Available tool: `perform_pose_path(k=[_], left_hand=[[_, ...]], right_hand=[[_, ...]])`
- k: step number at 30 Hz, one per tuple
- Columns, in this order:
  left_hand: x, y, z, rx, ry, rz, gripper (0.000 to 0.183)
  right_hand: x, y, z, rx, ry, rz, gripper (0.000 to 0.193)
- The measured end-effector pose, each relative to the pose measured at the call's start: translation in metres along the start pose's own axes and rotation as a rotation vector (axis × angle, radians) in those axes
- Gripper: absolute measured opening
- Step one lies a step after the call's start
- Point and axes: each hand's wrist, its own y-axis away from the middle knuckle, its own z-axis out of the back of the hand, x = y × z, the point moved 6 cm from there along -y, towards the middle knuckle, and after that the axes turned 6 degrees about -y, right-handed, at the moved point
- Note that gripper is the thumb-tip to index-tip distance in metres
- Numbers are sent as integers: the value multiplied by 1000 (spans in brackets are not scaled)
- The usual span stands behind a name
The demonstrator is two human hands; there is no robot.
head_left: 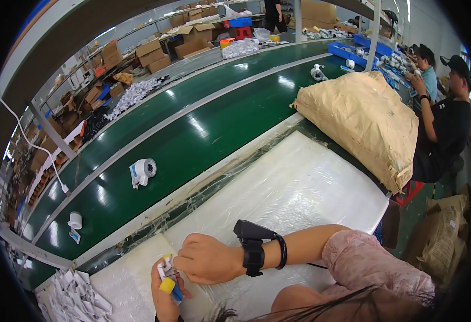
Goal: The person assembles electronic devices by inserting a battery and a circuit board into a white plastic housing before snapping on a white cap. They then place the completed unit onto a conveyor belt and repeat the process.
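Note:
My left hand is closed around a small white and blue part with yellow ends, held over the near edge of the worktop. My right hand is curled against the upper end of that part, its fingertips pressed together there. What those fingertips pinch is too small and partly hidden to name. A black strap with a box-shaped device sits on my right wrist. Beneath both hands lies the plastic-wrapped white worktop. At the lower left, next to my left hand, is a pile of small white and grey pieces.
Beyond the worktop runs a green conveyor belt carrying white cameras, one of them further left. A large brown paper sack stands at the worktop's right end. Co-workers sit at the right, near blue trays.

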Motion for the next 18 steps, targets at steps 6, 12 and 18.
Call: perform_pose_path(k=[6, 12, 18], left_hand=[[-7, -1, -4, 41, -3, -23, 35], [-7, -1, -11, 78, -20, -134, 35], [-31, 21, -28, -65, 81, -244, 34]], right_hand=[[2, -1, 6, -43, -73, -23, 20], [-2, -4, 11, -60, -96, -57, 19], [1, -6, 10, -122, -90, -13, 14]])
